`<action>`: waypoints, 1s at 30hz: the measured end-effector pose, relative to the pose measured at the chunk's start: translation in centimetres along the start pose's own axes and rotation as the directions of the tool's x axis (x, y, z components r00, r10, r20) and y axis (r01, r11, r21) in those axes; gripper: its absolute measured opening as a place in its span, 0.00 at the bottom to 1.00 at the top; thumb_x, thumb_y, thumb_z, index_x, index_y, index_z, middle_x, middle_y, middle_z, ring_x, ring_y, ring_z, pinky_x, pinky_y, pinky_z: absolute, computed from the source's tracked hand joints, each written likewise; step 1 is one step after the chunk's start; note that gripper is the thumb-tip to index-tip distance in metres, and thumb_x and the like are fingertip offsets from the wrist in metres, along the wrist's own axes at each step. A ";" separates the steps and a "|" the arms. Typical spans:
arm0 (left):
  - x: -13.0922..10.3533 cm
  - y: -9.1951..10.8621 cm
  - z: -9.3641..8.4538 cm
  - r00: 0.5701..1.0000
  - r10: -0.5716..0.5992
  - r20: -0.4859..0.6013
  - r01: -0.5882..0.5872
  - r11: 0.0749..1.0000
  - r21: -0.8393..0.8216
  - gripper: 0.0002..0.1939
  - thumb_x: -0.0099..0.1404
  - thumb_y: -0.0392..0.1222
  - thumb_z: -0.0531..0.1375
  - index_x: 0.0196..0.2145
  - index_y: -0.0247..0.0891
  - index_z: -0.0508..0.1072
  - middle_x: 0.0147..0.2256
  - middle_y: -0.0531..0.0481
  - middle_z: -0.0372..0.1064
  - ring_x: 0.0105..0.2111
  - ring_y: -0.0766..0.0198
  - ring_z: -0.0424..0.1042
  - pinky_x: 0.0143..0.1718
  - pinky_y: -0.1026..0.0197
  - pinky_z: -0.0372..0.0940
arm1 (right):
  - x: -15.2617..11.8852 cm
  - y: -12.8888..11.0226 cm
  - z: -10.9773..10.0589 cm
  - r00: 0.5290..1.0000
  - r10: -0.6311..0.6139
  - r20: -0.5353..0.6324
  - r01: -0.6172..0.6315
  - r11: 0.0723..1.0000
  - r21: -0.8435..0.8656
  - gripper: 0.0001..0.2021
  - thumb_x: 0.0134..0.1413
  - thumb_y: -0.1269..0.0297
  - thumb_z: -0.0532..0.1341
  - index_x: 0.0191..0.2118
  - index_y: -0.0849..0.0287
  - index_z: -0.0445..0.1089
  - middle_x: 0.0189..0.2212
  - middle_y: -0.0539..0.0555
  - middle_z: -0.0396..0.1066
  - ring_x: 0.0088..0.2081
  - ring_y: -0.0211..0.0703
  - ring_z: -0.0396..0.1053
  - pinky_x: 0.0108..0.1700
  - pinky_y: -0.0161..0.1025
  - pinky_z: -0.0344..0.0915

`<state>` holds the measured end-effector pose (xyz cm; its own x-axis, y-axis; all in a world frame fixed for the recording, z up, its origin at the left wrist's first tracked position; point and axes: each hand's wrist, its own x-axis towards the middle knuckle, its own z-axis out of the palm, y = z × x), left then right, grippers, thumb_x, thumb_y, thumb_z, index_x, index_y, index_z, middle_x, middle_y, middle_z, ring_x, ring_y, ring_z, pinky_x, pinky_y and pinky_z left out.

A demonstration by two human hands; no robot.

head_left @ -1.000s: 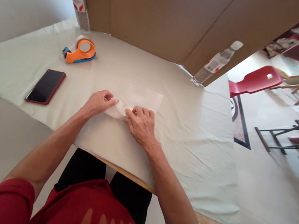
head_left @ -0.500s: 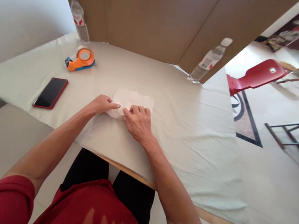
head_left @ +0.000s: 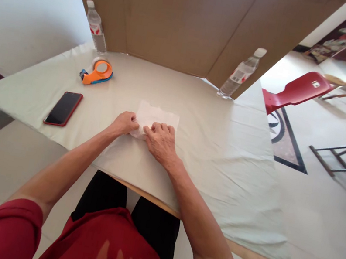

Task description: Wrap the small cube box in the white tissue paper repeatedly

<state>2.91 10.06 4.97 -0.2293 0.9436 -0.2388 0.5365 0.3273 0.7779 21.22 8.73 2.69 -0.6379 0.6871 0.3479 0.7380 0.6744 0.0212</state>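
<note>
A thin white sheet that looks like tissue paper (head_left: 158, 114) lies on the cloth-covered table in front of me. Its near edge is crumpled or folded between my hands. My left hand (head_left: 125, 123) pinches the left near corner between thumb and curled fingers. My right hand (head_left: 161, 143) rests over the right near part, fingers bent and thumb close to the index finger, gripping the crumpled edge. A small pale bunched bit shows between the two hands; whether anything is wrapped inside it, I cannot make out.
An orange tape dispenser (head_left: 98, 73) and a red-cased phone (head_left: 63, 109) lie to the left. Two water bottles, one left (head_left: 97, 30) and one right (head_left: 240, 75), stand before a cardboard panel (head_left: 181, 20). A red chair (head_left: 299, 91) stands beyond the table's right side.
My left hand has shifted slightly right and its fingers have curled tighter, bunching the tissue paper's left side. My right hand stays nearly in place. The view has tilted a little.
</note>
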 end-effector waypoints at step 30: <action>-1.0 1.9 0.5 0.964 0.025 0.264 0.107 0.874 -0.474 0.07 0.56 0.40 0.59 0.28 0.33 0.74 0.22 0.52 0.67 0.19 0.68 0.66 0.22 0.64 0.65 | -0.2 0.8 -1.3 0.999 0.008 0.051 -0.018 0.980 0.198 0.10 0.57 0.70 0.59 0.44 0.62 0.71 0.45 0.59 0.76 0.46 0.51 0.65 0.50 0.47 0.50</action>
<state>4.57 9.71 6.37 0.0070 0.9314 -0.3640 0.0592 0.3629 0.9299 22.26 8.79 3.81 -0.6422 0.7055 0.2996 0.6915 0.7019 -0.1707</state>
